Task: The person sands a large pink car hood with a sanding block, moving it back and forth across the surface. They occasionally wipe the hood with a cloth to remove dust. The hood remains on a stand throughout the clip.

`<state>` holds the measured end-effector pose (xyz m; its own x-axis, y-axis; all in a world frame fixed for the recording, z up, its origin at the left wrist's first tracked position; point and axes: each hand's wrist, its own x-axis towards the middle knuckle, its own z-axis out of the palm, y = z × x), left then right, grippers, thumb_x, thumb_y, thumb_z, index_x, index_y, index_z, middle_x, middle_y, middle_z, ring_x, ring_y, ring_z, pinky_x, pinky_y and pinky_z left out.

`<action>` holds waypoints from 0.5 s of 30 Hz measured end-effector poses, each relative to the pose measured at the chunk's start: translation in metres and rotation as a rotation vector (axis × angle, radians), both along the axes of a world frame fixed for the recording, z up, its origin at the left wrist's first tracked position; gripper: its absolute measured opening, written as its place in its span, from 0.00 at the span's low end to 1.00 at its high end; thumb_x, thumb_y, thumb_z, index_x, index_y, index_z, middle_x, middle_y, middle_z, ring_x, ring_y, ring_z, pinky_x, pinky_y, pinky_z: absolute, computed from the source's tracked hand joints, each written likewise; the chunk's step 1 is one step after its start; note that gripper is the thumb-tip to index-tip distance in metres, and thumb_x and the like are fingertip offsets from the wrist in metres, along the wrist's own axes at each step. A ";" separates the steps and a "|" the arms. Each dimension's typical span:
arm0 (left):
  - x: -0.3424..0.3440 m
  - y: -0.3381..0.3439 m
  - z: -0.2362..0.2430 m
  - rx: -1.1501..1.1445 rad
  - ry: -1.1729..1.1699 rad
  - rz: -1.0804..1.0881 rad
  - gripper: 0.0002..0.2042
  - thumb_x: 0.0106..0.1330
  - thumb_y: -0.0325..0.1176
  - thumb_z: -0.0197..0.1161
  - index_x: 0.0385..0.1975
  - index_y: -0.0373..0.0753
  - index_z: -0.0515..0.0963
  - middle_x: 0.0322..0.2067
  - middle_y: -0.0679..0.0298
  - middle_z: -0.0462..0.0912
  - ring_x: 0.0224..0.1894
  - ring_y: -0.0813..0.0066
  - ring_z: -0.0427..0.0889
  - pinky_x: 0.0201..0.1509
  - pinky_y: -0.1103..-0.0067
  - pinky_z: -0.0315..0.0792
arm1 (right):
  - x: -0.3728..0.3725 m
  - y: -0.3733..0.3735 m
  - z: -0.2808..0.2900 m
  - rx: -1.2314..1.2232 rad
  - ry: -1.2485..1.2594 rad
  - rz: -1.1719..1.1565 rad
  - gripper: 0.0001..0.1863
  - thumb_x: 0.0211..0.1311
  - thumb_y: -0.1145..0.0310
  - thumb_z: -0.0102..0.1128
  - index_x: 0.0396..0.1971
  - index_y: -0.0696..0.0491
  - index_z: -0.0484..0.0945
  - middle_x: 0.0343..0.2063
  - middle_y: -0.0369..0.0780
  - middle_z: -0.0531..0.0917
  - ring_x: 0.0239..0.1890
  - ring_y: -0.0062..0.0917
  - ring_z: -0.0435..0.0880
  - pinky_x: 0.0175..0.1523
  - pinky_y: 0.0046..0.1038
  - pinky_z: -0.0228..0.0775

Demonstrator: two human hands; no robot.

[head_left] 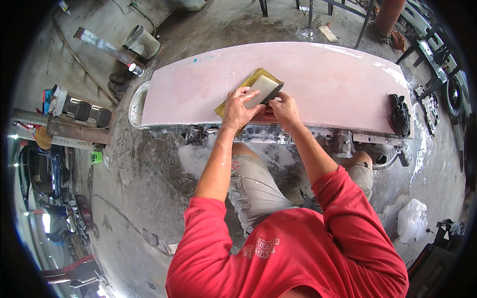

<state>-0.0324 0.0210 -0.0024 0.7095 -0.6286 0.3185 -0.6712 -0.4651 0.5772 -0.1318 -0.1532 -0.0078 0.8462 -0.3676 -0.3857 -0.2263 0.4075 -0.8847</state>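
Note:
A pale pink panel (343,84), long and curved along its far edge, lies flat in front of me. Over its middle, a cream-coloured sanding block (262,88) rests on a yellowish sheet of sandpaper (222,109), whose dark side shows along the right edge. My left hand (240,108) grips the block from its near left side, fingers laid across its top. At the block's right end, my right hand (284,108) pinches the dark edge of the sandpaper, fingers curled. What lies under the block is hidden.
A black glove-like bundle (399,115) sits on the panel's right end. A white bucket (138,105) stands against its left end. Beyond are a grey bucket (142,42), a spray can (135,69) and a black chair (428,59). A clear plastic bag (412,220) lies on the floor.

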 end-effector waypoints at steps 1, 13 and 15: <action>0.003 0.000 -0.001 0.008 0.006 -0.005 0.28 0.60 0.50 0.86 0.62 0.55 0.91 0.66 0.56 0.84 0.70 0.53 0.78 0.76 0.60 0.74 | 0.000 0.000 0.001 -0.014 -0.002 0.002 0.22 0.80 0.76 0.57 0.69 0.64 0.74 0.45 0.49 0.92 0.41 0.31 0.96 0.45 0.31 0.95; 0.045 0.035 0.073 -0.199 -0.061 0.203 0.27 0.57 0.46 0.88 0.59 0.52 0.93 0.63 0.57 0.85 0.67 0.58 0.79 0.75 0.63 0.75 | 0.002 -0.001 0.000 -0.083 0.022 0.004 0.21 0.80 0.76 0.60 0.68 0.64 0.76 0.43 0.50 0.94 0.39 0.30 0.97 0.44 0.30 0.95; 0.049 0.041 0.092 -0.166 -0.265 0.262 0.27 0.57 0.42 0.88 0.59 0.51 0.93 0.60 0.58 0.85 0.64 0.59 0.81 0.72 0.64 0.77 | 0.003 -0.001 -0.001 -0.071 -0.004 0.008 0.21 0.80 0.76 0.60 0.68 0.64 0.76 0.43 0.50 0.94 0.39 0.30 0.97 0.44 0.30 0.95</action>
